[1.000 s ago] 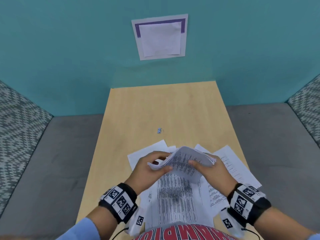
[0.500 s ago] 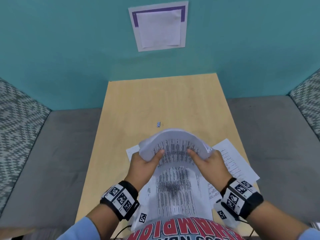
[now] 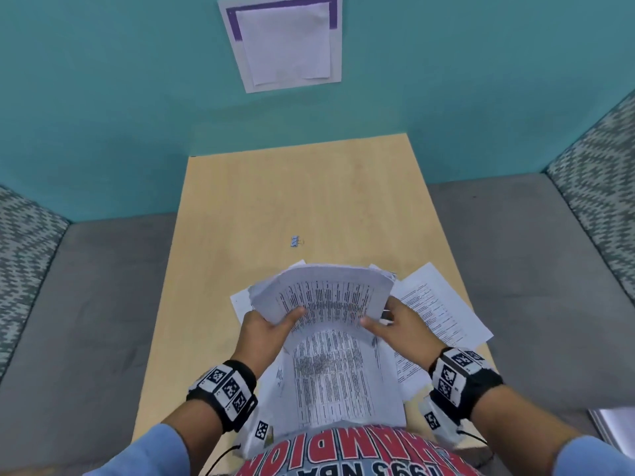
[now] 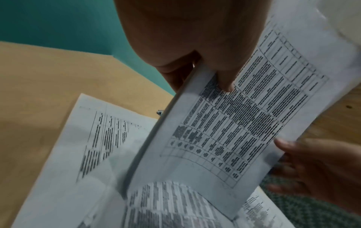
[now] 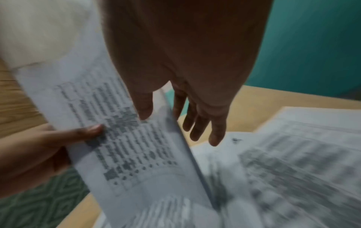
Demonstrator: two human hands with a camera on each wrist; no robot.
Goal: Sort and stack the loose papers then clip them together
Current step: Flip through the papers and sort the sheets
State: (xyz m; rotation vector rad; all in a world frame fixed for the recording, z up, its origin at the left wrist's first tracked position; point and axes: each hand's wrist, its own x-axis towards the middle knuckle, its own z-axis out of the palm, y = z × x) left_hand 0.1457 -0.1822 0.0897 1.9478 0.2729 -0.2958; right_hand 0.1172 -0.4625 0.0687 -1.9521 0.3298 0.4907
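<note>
Both hands hold a thick stack of printed papers [image 3: 326, 297] raised off the wooden table [image 3: 309, 194], its top arching away from me. My left hand [image 3: 275, 321] pinches the stack's left edge, thumb [image 4: 224, 77] on the printed face and fingers behind. My right hand [image 3: 381, 319] holds the right edge, thumb [image 5: 143, 108] in front and fingers [image 5: 201, 123] behind. Loose sheets lie under and around the hands: one to the right [image 3: 443, 314], one peeking out at the left [image 3: 240, 302], one near me [image 3: 343, 379]. A small blue binder clip [image 3: 296, 241] lies beyond the papers.
The table butts against a teal wall [image 3: 103, 97] with a paper notice [image 3: 285, 42] on it. Grey seat cushions [image 3: 86, 304] flank the table on both sides, with patterned backrests [image 3: 598, 173]. More sheets [image 3: 615, 427] lie on the right cushion.
The stack has come up off the table and now stands more upright, its printed face turned toward me. Both hands kept hold of its sides and rose with it.
</note>
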